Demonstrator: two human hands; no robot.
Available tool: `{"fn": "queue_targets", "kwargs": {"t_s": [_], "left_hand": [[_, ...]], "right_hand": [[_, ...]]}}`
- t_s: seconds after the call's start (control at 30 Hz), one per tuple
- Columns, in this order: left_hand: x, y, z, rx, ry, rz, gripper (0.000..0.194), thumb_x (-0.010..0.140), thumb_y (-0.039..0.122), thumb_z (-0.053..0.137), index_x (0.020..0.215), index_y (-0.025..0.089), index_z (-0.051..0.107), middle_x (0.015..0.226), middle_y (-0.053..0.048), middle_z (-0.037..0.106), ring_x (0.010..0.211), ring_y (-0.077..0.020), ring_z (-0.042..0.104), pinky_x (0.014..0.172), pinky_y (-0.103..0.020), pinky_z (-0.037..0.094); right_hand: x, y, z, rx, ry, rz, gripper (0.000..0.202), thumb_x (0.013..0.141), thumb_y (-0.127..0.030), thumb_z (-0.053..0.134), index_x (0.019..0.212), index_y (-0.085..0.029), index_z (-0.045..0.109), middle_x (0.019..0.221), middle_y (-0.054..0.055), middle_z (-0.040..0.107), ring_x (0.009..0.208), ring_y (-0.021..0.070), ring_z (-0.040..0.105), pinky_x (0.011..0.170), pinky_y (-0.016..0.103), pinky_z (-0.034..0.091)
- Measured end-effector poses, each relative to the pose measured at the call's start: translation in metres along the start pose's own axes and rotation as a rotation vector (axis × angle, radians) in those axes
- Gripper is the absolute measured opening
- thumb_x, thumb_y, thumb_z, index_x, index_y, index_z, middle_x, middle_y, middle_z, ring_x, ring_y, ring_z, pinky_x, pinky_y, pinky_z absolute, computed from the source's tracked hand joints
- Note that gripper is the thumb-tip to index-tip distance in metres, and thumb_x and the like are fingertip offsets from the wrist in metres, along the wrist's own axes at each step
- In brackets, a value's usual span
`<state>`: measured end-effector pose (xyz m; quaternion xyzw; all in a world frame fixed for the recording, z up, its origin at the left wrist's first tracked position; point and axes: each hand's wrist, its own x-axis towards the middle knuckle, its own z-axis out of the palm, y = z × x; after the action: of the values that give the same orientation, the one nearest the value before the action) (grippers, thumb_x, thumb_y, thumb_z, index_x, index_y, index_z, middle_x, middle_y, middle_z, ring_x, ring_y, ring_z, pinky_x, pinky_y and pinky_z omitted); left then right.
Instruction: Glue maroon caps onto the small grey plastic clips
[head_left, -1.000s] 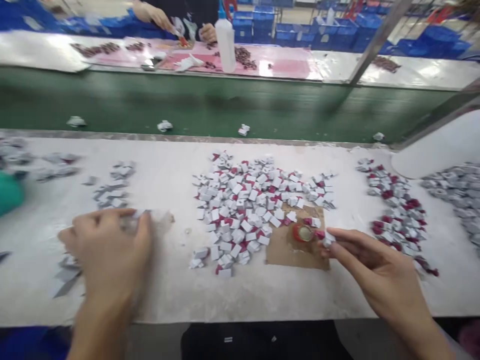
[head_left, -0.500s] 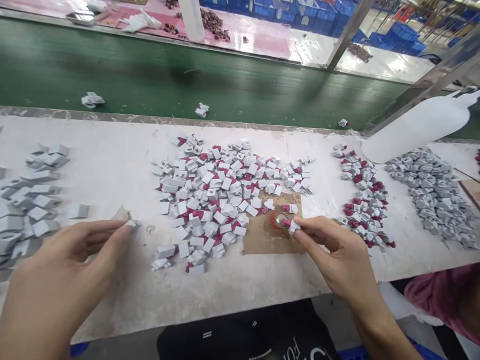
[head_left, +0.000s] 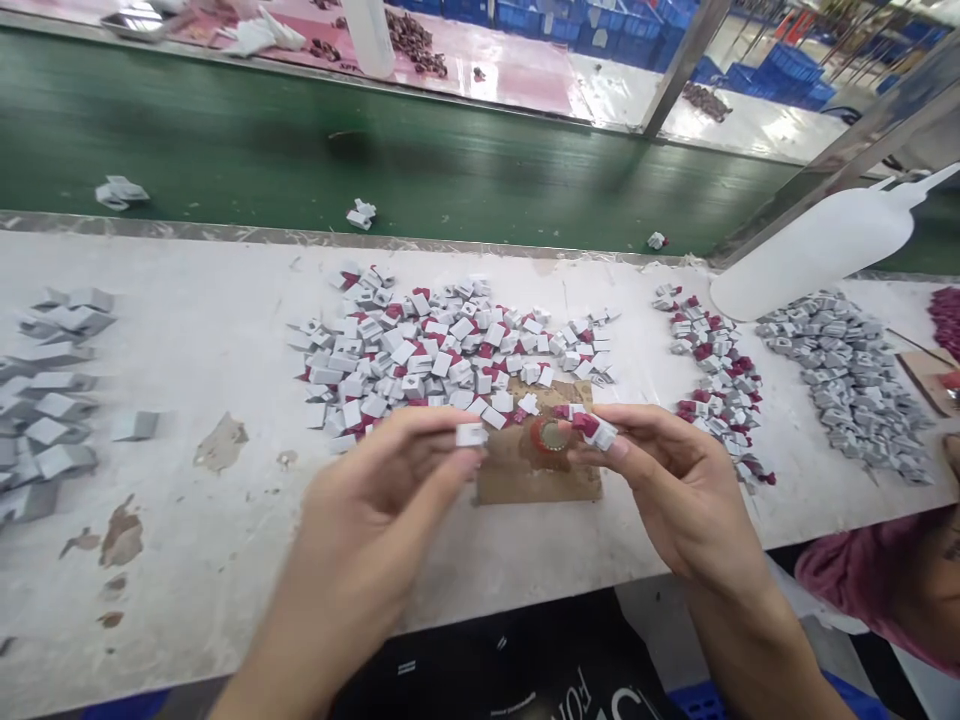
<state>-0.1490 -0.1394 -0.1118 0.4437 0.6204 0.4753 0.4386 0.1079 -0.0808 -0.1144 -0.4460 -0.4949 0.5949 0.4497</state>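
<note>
A pale block (head_left: 470,435) is being pinched between thumb and fingers of the left hand (head_left: 375,520); the grip is being read as closed on it. A maroon-and-grey piece (head_left: 596,430) is being gripped by the fingertips of the right hand (head_left: 679,480), with its maroon part being pointed toward the left hand. Both parts are being held up over the table (head_left: 420,600), apart from each other.

Between the hands, a small round red-rimmed dish (head_left: 553,435) is being supported on a cardboard square (head_left: 540,487); its contents are not being made out. The cardboard's far edge is being crowded by a pile of mixed pieces (head_left: 427,350). Loose grey blocks (head_left: 52,400) are being kept at far left, and a white bottle (head_left: 817,255) is being seen lying tilted at right, beyond a strip of mixed pieces (head_left: 716,380).

Risks, as judged: because each part is being held by so small an area, a slip or twist could be caused by slight extra pressure. If dropped, a part could be lost among the similar pieces in the pile. The dish could be knocked by the right fingers, which are being held very near it; whether it is being touched cannot be told.
</note>
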Motion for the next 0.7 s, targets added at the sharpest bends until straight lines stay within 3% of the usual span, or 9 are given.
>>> {"fn": "queue_targets", "kwargs": {"t_s": [0.07, 0.17, 0.4, 0.57, 0.7], "left_hand": [[0.009, 0.011, 0.030, -0.172, -0.111, -0.041, 0.019, 0.105, 0.047, 0.088, 0.116, 0.032, 0.088, 0.108, -0.002, 0.088, 0.098, -0.0219, 0.086, 0.089, -0.028, 0.073], [0.017, 0.013, 0.053, -0.341, -0.228, -0.082, 0.017, 0.108, 0.043, 0.085, 0.119, 0.030, 0.087, 0.117, -0.003, 0.090, 0.108, -0.0205, 0.088, 0.097, -0.026, 0.074], [0.018, 0.007, 0.060, -0.357, -0.268, -0.067, 0.015, 0.110, 0.036, 0.083, 0.122, 0.030, 0.086, 0.126, -0.004, 0.089, 0.118, -0.0222, 0.087, 0.102, -0.029, 0.075], [0.013, 0.008, 0.066, -0.253, -0.245, 0.022, 0.014, 0.111, 0.027, 0.077, 0.115, 0.035, 0.087, 0.125, -0.001, 0.087, 0.113, -0.0216, 0.087, 0.098, -0.030, 0.075], [0.013, 0.011, 0.064, -0.197, -0.186, 0.122, 0.016, 0.110, 0.027, 0.076, 0.115, 0.038, 0.086, 0.121, -0.001, 0.086, 0.108, -0.0226, 0.086, 0.094, -0.033, 0.076]], "right_hand": [[0.001, 0.002, 0.001, 0.043, -0.023, 0.020, 0.016, 0.105, -0.038, 0.094, 0.120, -0.036, 0.095, 0.118, 0.003, 0.094, 0.102, 0.0268, 0.093, 0.095, 0.040, 0.080], [0.001, 0.006, -0.001, 0.056, -0.040, 0.033, 0.017, 0.105, -0.038, 0.094, 0.122, -0.035, 0.095, 0.123, 0.004, 0.094, 0.113, 0.0290, 0.092, 0.101, 0.043, 0.079], [0.000, 0.005, -0.006, -0.015, -0.001, -0.006, 0.017, 0.104, -0.032, 0.094, 0.120, -0.036, 0.095, 0.122, 0.003, 0.094, 0.112, 0.0260, 0.092, 0.100, 0.037, 0.078], [0.000, -0.012, -0.001, -0.149, -0.051, -0.033, 0.015, 0.103, -0.025, 0.092, 0.115, -0.033, 0.096, 0.108, 0.003, 0.093, 0.102, 0.0223, 0.092, 0.090, 0.029, 0.077], [0.002, -0.019, 0.003, -0.116, -0.073, -0.060, 0.013, 0.103, -0.026, 0.092, 0.114, -0.032, 0.095, 0.108, 0.003, 0.092, 0.103, 0.0222, 0.091, 0.092, 0.032, 0.077]]}}
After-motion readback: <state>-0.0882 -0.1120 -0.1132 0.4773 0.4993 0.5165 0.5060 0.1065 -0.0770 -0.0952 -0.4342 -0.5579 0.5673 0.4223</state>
